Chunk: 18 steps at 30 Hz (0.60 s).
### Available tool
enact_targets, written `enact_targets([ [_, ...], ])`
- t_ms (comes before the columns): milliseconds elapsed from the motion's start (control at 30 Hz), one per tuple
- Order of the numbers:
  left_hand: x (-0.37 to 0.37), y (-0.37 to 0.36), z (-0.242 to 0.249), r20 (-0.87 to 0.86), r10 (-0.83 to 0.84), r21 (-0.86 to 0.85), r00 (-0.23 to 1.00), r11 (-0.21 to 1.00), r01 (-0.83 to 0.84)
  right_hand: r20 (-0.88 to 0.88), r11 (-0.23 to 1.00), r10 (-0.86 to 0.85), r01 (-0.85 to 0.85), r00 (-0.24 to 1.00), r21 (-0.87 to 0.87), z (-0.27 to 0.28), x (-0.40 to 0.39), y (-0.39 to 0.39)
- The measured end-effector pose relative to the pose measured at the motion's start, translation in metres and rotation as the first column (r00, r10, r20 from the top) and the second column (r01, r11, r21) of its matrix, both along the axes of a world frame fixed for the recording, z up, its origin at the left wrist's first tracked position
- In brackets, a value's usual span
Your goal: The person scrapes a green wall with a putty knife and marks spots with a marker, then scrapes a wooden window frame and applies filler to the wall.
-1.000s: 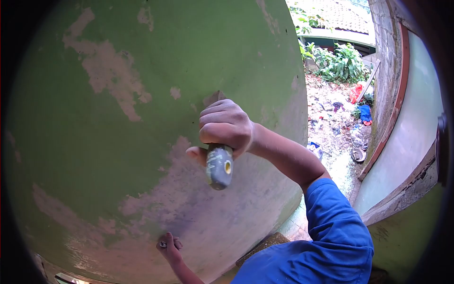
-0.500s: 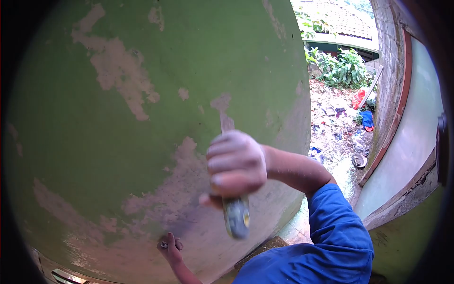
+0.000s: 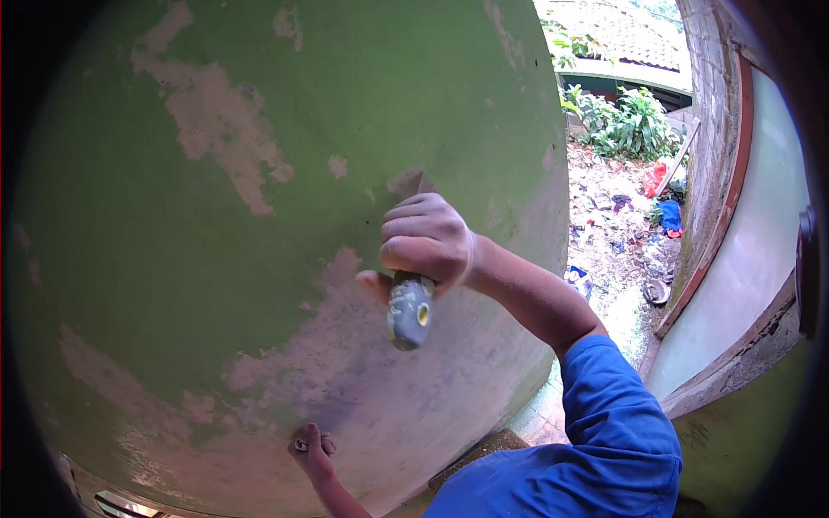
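Note:
My right hand is closed around the grey, paint-spotted handle of a scraper; a hole shows near the handle's end. The scraper's blade points up and meets the green wall at a small bare patch. Low on the wall, my left hand is curled closed near the pinkish bare plaster. A small, round, dark-and-whitish end of something shows in its grip, too little to name.
Peeled patches spread over the green wall. At right, a doorway opens onto littered ground with leafy plants. A pale door panel with a reddish frame edge stands further right.
My right hand has moved up the wall with the scraper, its blade now at the small bare patch. My left hand has stayed in place.

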State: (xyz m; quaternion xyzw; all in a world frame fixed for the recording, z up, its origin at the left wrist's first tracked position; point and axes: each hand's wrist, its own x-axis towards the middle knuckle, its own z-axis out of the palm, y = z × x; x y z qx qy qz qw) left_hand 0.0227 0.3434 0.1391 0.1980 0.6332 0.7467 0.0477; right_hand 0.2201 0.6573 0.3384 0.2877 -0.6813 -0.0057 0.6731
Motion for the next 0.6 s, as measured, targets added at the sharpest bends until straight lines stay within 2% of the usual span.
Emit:
enact_targets([
  [33, -0.001, -0.001, -0.002, 0.001, -0.001, 0.002, 1.0, 1.0, 0.001, 0.001, 1.0, -0.001, 0.001, 1.0, 0.002, -0.003, 0.002, 0.0],
  [100, -0.004, -0.002, -0.006, -0.03, -0.022, 0.034, 0.999, 0.999, 0.023, 0.023, 0.995, 0.104, -0.104, 0.994, 0.007, -0.006, 0.006, -0.009],
  [167, -0.004, -0.001, -0.006, -0.041, -0.028, 0.034, 0.999, 0.999, 0.03, 0.017, 0.984, 0.144, -0.145, 0.989, 0.105, -0.005, 0.014, -0.026],
  [233, 0.0, 0.0, -0.001, -0.054, -0.038, 0.02, 0.998, 0.999, 0.04, 0.028, 0.981, 0.154, -0.156, 0.988, 0.111, -0.006, 0.011, -0.026],
  [300, 0.005, 0.002, 0.003, -0.014, -0.005, 0.011, 1.0, 1.0, 0.005, 0.005, 0.997, 0.064, -0.064, 0.998, -0.041, -0.005, -0.001, -0.005],
  [333, 0.002, -0.001, 0.001, -0.015, -0.006, 0.008, 1.0, 1.0, 0.006, 0.025, 1.0, -0.023, 0.023, 0.999, -0.011, -0.006, 0.002, -0.002],
  [367, -0.003, -0.003, -0.003, 0.003, -0.027, -0.007, 1.0, 1.0, 0.027, 0.023, 1.0, -0.023, 0.023, 0.999, -0.007, -0.006, 0.003, -0.003],
  [433, -0.01, -0.008, -0.011, 0.024, -0.044, -0.014, 0.999, 0.999, 0.044, -0.01, 0.996, 0.087, -0.087, 0.996, -0.01, -0.009, 0.004, -0.012],
  [500, -0.013, -0.009, -0.011, -0.018, -0.127, -0.044, 0.992, 0.991, 0.126, 0.003, 0.991, 0.097, -0.097, 0.995, 0.089, -0.011, 0.012, -0.026],
  [567, -0.01, -0.006, -0.009, 0.004, -0.098, -0.031, 0.995, 0.995, 0.098, 0.019, 0.986, 0.104, -0.106, 0.994, 0.129, -0.006, 0.011, -0.026],
  [600, -0.007, -0.006, -0.007, 0.025, -0.07, -0.025, 0.997, 0.997, 0.07, 0.005, 0.996, 0.075, -0.076, 0.997, 0.052, -0.008, 0.003, -0.014],
])
